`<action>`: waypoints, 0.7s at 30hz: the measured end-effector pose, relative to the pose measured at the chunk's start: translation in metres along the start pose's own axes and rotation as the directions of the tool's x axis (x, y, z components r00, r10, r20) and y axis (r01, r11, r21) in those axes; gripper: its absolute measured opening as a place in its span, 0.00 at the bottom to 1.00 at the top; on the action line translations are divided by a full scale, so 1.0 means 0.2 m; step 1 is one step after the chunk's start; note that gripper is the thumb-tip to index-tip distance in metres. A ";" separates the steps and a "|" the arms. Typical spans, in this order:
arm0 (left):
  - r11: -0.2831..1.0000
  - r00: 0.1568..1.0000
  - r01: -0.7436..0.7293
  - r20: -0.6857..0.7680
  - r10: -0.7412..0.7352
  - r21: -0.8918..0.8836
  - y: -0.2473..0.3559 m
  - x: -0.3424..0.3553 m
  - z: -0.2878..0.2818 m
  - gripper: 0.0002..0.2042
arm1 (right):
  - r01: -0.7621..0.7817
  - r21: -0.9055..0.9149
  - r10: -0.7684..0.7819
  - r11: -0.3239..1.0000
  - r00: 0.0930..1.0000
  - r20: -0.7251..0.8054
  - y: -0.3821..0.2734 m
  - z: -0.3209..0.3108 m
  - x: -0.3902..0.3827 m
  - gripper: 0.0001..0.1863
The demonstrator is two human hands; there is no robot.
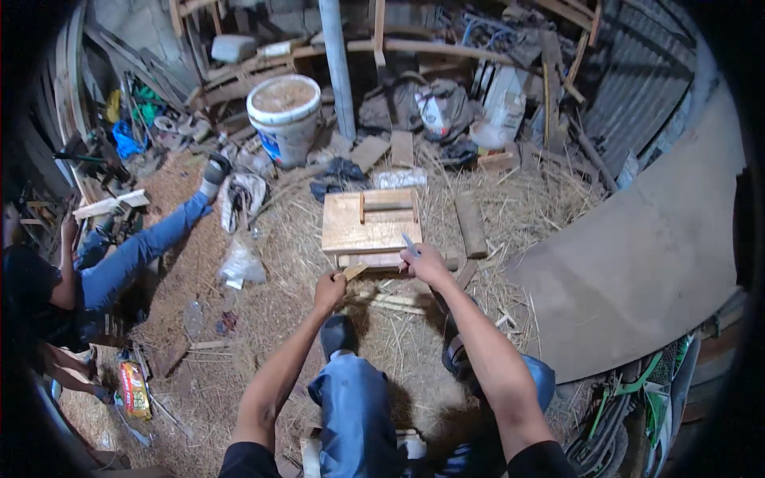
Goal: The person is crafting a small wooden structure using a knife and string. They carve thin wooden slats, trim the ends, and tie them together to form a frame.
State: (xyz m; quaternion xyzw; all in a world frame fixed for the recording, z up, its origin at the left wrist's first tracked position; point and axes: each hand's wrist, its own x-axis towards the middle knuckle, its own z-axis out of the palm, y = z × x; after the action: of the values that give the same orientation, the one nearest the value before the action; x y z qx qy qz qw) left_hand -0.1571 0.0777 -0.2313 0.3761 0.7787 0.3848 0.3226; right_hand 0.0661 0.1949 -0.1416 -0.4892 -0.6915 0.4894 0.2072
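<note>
In front of my knees stands a low wooden workbench (pixel 341 225), pale on top, with a raised frame of wooden strips (pixel 362 209) at its right side. My left hand (pixel 330 291) is closed on a small, thin piece of pale wood (pixel 355 271) just off the bench's near edge. At the near right corner, my right hand (pixel 428 264) is closed round a slim tool with a grey-blue, blade-like end (pixel 409 244) pointing up and away. Its exact kind is too small to make out. The hands are a short way apart.
Several wood strips (pixel 390 302) lie on straw below the bench. Beyond stand a white bucket (pixel 284 119) and a post (pixel 338 72). A large brown sheet (pixel 629 263) fills the right, above a green-framed bicycle (pixel 649 382). Another person's leg (pixel 147 247) stretches in from the left.
</note>
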 end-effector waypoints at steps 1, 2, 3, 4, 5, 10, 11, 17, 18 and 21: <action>0.995 0.999 0.007 0.036 -0.003 -0.098 0.13 -0.02 -0.03 0.13 | 0.009 0.027 -0.009 1.000 1.000 -0.017 -0.02 -0.07 -0.01 0.13; 0.981 0.997 0.019 0.079 -0.004 -0.193 0.32 -0.08 -0.08 0.12 | 0.017 0.054 -0.015 0.998 0.999 -0.035 -0.03 -0.14 -0.02 0.13; 0.958 0.993 0.036 0.120 -0.001 -0.284 0.50 -0.15 -0.14 0.11 | 0.029 0.082 -0.025 0.996 0.998 -0.049 -0.07 -0.21 -0.05 0.13; 0.957 0.992 -0.002 0.122 0.039 -0.291 0.62 -0.21 -0.23 0.10 | 0.029 0.070 -0.028 0.997 0.999 -0.022 -0.19 -0.23 -0.12 0.13; 0.948 0.989 -0.022 0.134 0.068 -0.316 0.69 -0.24 -0.30 0.10 | 0.068 0.068 -0.067 0.995 0.998 -0.021 -0.30 -0.26 -0.20 0.13; 0.884 0.939 0.027 0.314 0.138 -0.467 1.09 -0.38 -0.46 0.09 | 0.184 0.517 -0.189 0.836 0.981 -0.045 -0.58 -0.40 -0.51 0.13; 0.865 0.923 0.074 0.363 0.130 -0.496 1.16 -0.39 -0.46 0.09 | 0.235 0.602 -0.235 0.763 0.969 -0.079 -0.60 -0.43 -0.53 0.13; 0.860 0.901 0.098 0.411 0.137 -0.501 1.41 -0.52 -0.32 0.10 | 0.380 0.655 -0.264 0.653 0.925 -0.274 -0.64 -0.58 -0.64 0.10; 0.879 0.905 0.071 0.401 0.141 -0.471 1.44 -0.53 -0.30 0.09 | 0.403 0.659 -0.262 0.635 0.915 -0.306 -0.65 -0.59 -0.64 0.10; 0.912 0.884 -0.078 0.395 0.251 -0.404 1.50 -0.56 -0.27 0.08 | 0.463 0.568 -0.285 0.680 0.881 -0.376 -0.60 -0.63 -0.63 0.10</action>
State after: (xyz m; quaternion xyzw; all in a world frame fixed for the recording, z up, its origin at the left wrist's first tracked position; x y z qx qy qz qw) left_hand -0.0411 0.0904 0.0712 0.4500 0.5618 0.4585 0.5211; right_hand 0.1616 0.1386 0.0427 -0.2938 -0.5338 0.5748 0.5461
